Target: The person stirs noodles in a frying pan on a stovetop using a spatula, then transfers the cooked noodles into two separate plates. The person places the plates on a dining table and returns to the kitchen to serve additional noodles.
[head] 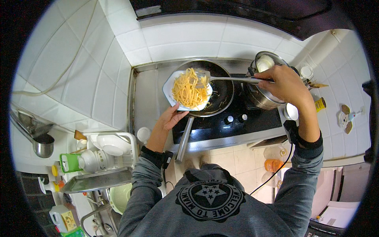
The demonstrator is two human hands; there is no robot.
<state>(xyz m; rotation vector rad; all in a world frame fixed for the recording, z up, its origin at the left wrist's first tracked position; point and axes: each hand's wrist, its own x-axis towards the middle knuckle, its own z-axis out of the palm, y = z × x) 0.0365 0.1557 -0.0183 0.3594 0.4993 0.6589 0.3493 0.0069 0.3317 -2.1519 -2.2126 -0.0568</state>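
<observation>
My left hand (171, 117) grips the near rim of a white plate (168, 89) with a thin blue edge. Pale yellow cut strips of food (189, 91) are heaped on it, their kind not certain. The plate is held over the left side of a dark frying pan (222, 91), which sits on a black glass stove and has a few scraps on its bottom. My right hand (284, 84) is closed around the handle of a metal spatula (234, 78). Its slotted blade reaches the upper right of the heap, partly covered by strips.
The pan's metal handle (185, 139) juts toward me past the two stove knobs (235, 119). To the right stands a metal pot (263, 99) with a glass lid, beside a small white bowl (291, 112). A dish rack (130, 145) with white bowls is at left.
</observation>
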